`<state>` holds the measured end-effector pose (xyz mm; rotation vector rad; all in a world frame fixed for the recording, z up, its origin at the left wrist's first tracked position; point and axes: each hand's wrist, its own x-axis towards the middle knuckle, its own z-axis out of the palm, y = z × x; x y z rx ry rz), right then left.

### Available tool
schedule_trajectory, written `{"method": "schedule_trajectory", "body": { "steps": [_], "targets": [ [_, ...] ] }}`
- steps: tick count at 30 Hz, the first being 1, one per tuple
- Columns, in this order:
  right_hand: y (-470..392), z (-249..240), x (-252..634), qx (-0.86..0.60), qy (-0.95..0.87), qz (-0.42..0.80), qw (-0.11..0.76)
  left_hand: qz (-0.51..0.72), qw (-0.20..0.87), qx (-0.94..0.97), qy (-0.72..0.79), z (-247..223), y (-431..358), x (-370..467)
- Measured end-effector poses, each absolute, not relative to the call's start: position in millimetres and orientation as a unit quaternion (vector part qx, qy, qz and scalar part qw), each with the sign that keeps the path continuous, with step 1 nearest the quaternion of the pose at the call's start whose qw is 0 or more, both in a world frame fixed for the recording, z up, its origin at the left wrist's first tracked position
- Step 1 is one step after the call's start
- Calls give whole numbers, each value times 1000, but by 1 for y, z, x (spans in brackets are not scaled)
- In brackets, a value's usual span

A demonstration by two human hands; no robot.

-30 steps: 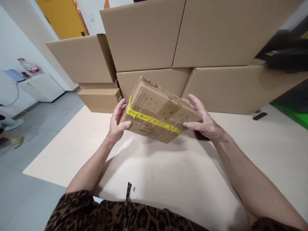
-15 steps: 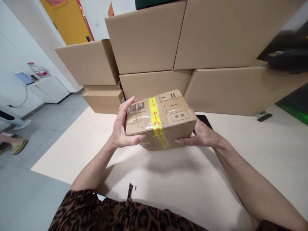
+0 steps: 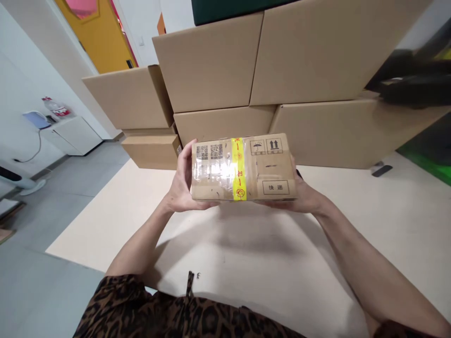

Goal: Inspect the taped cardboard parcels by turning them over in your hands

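I hold the parcel [image 3: 243,168] in the air above the table [image 3: 282,263], in front of my chest, with its printed face turned up toward me. My left hand [image 3: 181,185] grips the left end, the thumb below along the near edge and the fingers wrapped behind. My right hand [image 3: 305,195] takes the right end from under, and most of it is hidden by the parcel, so I see only the thumb side and the wrist. Both hands are closed on the cardboard, not wide. I think it is light or of middle weight, because I carry it easily by the two short ends and my wrists are not bent down. The cardboard looks stiff enough, but it has small dents and marks, so hard pressing on the flat faces could push it in. The clear film [image 3: 211,171] over the codes and the yellow tape [image 3: 238,169] across the middle are shiny and probably slippery, so I judge fingers are better on bare cardboard, near the corners and edges where the parcel is strongest. The arrow and umbrella marks [image 3: 266,146] suggest it should stay upright and dry, and maybe the inside is delicate. Behind stand big boxes [image 3: 211,65] in a stack, well apart from my hands.
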<state>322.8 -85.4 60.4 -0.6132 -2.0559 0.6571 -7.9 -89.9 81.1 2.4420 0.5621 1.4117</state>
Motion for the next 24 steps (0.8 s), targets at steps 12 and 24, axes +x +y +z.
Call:
{"method": "schedule_trajectory", "body": {
  "steps": [12,24],
  "targets": [
    [-89,74,341,-280,-875,16,394,462,30,864,198,76,-87,-3],
    [-92,58,312,-260,-869,-109,407,379,-41,900,209,89,-88,16]
  ]
}}
